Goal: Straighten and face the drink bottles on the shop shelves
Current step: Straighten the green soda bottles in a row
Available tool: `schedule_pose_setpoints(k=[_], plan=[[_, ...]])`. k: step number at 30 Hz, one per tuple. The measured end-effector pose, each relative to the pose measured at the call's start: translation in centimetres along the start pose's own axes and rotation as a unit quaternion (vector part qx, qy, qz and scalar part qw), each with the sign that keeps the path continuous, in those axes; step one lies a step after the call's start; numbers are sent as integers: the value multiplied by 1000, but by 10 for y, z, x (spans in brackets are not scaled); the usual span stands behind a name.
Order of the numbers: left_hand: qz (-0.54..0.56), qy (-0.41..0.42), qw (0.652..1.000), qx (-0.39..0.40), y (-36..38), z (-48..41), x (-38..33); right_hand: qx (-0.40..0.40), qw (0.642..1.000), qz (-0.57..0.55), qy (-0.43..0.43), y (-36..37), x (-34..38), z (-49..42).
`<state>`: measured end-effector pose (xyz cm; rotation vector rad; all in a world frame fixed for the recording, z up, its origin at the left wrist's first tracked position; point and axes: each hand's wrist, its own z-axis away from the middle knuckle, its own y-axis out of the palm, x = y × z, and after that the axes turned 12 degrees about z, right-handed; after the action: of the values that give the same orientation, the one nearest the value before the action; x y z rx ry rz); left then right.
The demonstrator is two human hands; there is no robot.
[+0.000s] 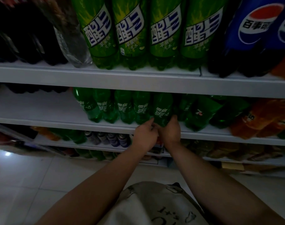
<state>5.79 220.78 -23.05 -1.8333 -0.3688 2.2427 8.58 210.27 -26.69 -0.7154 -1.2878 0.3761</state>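
- Centrally, a green bottle (162,109) stood at the near edge of the middle shelf (73,123), fifth from the left.
- Around its base, the left hand (145,135) and the right hand (170,133) curled from either side.

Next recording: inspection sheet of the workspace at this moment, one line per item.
Surface: white middle shelf, bottles lined along its front.
Job's things: green bottle at the shelf edge, four matching bottles to its left.
Clutter: nothing seen.
Grippers: left hand and right hand both grip the green bottle's base.
Cables: nothing seen.
Surroundings: large green bottles and blue cola bottles on the shelf above; tiled floor below.
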Motion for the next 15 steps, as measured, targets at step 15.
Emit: schedule_pose_setpoints(k=[15], plan=[[-170, -46, 980, -94, 37, -20, -1, -148, 987, -5, 60, -27, 10, 3]])
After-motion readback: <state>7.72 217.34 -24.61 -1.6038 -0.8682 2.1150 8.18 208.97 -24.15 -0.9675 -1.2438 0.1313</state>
